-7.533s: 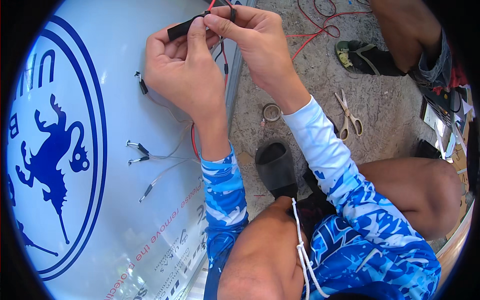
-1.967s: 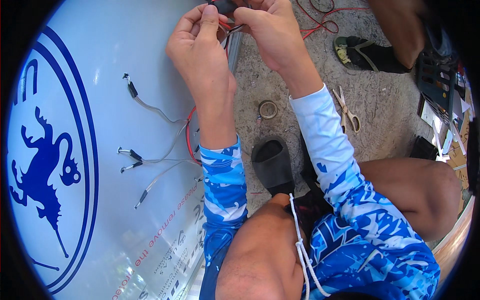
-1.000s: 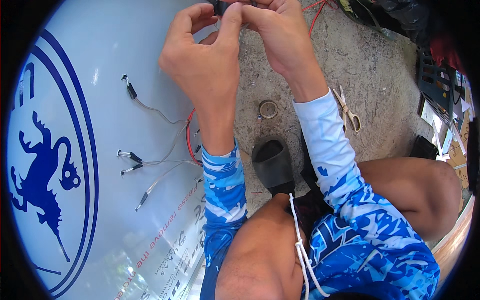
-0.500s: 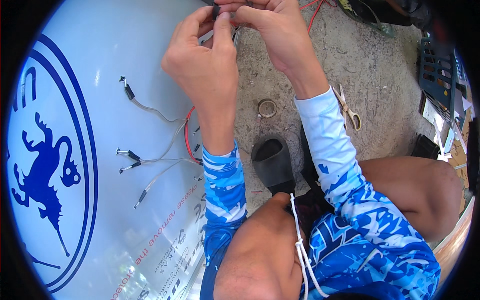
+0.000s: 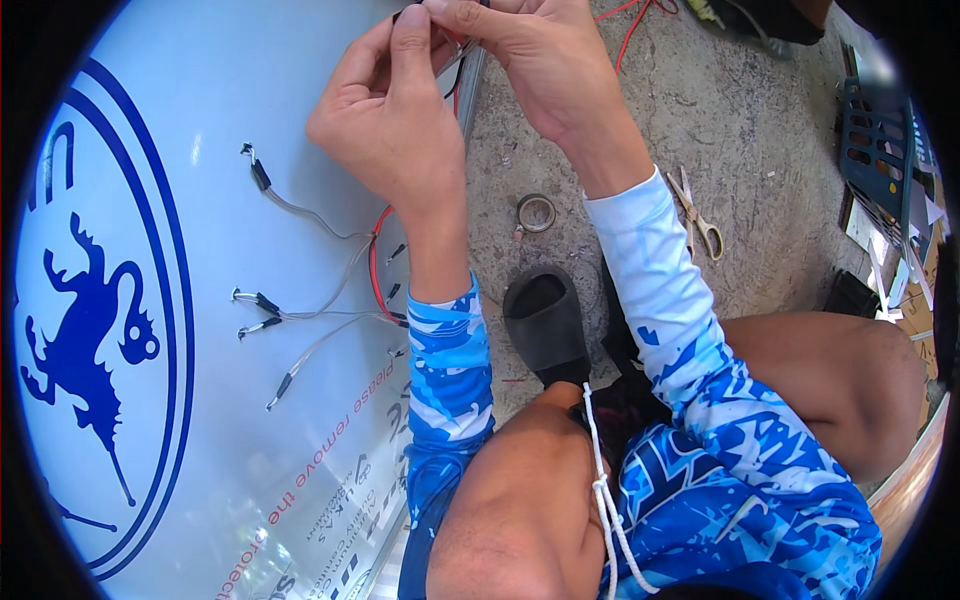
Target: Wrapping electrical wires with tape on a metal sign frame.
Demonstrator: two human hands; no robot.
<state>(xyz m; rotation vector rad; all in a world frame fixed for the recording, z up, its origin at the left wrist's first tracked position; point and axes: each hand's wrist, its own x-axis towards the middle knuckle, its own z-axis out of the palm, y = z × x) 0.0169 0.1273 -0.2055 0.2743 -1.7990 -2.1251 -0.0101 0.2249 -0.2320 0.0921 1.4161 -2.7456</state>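
Note:
At the top edge of the head view, my left hand [image 5: 395, 135] and my right hand [image 5: 560, 80] meet with fingertips pinched together. Both are closed on thin wires [image 5: 457, 45], of which a red and a dark strand show between the hands. A small black piece, perhaps tape, sits at the fingertips; most of it is hidden by fingers and the picture's rim. Below my left hand lies a white panel [image 5: 260, 80] with a blue emblem. A red wire [image 5: 374, 262] curves over its edge, and several clear cables [image 5: 340, 290] branch from there, with black-wrapped sections near their ends.
On the concrete floor [image 5: 740, 130] lie a roll of tape [image 5: 536, 213] and scissors [image 5: 702, 222]. A dark plastic basket [image 5: 875, 140] stands at the right beside scraps. More red wire [image 5: 628, 40] trails at the top. My foot in a black slipper [image 5: 545, 325] is beside the panel.
My left hand has shifted slightly left, its thumb now pointing upward. My right thumb has moved left and up, closer to the left fingertips. The black piece is now mostly covered.

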